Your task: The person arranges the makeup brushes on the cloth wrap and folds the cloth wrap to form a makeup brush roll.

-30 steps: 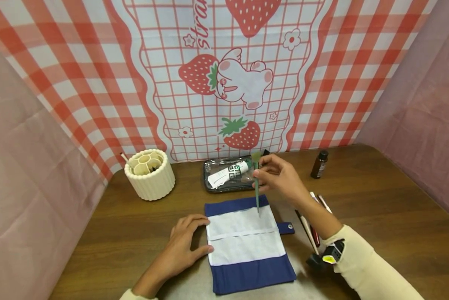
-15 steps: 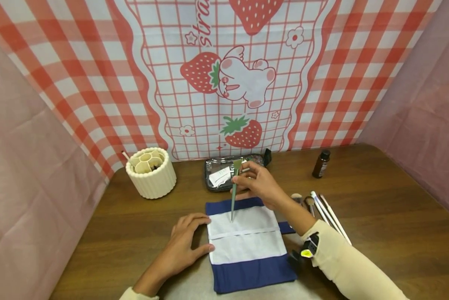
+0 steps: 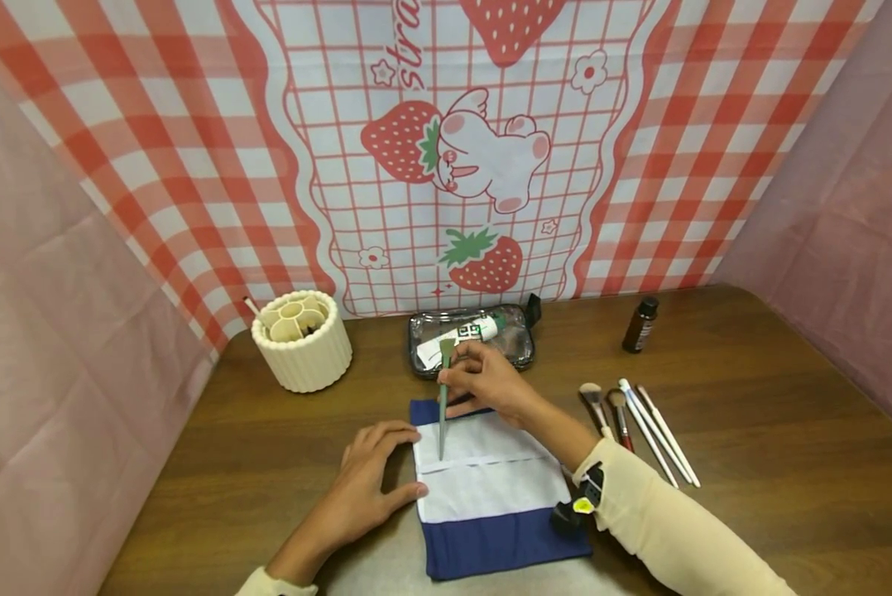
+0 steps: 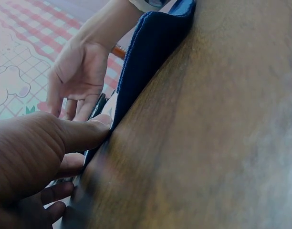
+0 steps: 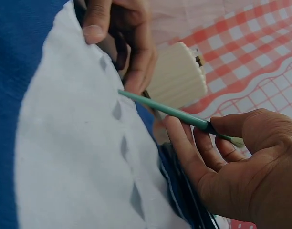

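Observation:
My right hand (image 3: 483, 382) pinches a slim green makeup brush (image 3: 443, 397) between thumb and fingers, bristles up. Its pointed handle end is at the band of slots across the white middle of a brush roll (image 3: 498, 488). In the right wrist view, the green handle (image 5: 165, 109) slants toward the row of small slot openings. The brush roll lies flat, with navy strips along its far and near ends. My left hand (image 3: 367, 472) rests at the roll's left edge, thumb and fingers spread apart. In the left wrist view, the left thumb (image 4: 84, 133) touches that edge.
Several makeup brushes (image 3: 658, 434) lie right of the roll, partly behind the right sleeve. A clear zip pouch (image 3: 516, 343) with a white tube sits at the back. A cream ribbed holder (image 3: 308, 360) stands back left, a dark bottle (image 3: 640, 324) back right.
My right hand has carried the green brush leftward and down, from the roll's far right to its left slots. The loose brushes have come into sight. My left hand stays put.

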The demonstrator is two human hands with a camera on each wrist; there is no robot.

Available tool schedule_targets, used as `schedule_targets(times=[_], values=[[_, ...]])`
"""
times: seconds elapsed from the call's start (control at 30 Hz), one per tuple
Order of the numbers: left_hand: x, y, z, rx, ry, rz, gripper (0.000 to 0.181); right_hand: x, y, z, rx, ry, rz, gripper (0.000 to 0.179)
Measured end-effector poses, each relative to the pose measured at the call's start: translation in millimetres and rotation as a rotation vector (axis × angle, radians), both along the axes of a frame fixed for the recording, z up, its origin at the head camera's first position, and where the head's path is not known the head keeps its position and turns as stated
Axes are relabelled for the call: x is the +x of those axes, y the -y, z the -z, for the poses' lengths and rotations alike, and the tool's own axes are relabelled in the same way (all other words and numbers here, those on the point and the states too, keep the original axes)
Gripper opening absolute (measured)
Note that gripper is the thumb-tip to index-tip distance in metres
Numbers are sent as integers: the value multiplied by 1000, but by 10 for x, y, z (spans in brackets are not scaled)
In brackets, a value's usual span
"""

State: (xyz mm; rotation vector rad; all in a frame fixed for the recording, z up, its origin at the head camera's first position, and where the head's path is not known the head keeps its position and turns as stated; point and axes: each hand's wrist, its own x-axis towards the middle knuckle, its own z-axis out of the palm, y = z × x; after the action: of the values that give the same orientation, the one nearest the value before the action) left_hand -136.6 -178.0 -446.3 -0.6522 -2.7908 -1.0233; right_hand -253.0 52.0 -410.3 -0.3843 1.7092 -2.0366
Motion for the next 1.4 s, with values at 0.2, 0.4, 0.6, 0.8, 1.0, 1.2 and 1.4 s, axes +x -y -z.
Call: schedule_targets(times=[0.2, 0.4, 0.6, 0.8, 1.0, 1.2, 1.4], values=[[-1, -8, 7, 7, -18, 1, 60, 43, 37, 53, 28, 11, -35, 29], [-2, -16, 16, 7, -29, 3, 61, 89, 73, 92, 62, 26, -73, 39], [-5, -17, 12, -3, -21, 5, 61, 142, 101, 116, 96, 36, -87, 57], [2, -11, 10, -6, -9, 2, 60, 186, 109, 114, 134, 2, -134, 56], [-4, -11, 13, -9, -2, 4, 60, 222, 96, 77, 281, -91, -208, 51], [-7, -8, 14, -7, -8, 5, 60, 255, 65, 31, 527, -312, -236, 38], [-5, -6, 17, -7, -17, 4, 60, 294, 61, 6, 732, -524, -273, 14]])
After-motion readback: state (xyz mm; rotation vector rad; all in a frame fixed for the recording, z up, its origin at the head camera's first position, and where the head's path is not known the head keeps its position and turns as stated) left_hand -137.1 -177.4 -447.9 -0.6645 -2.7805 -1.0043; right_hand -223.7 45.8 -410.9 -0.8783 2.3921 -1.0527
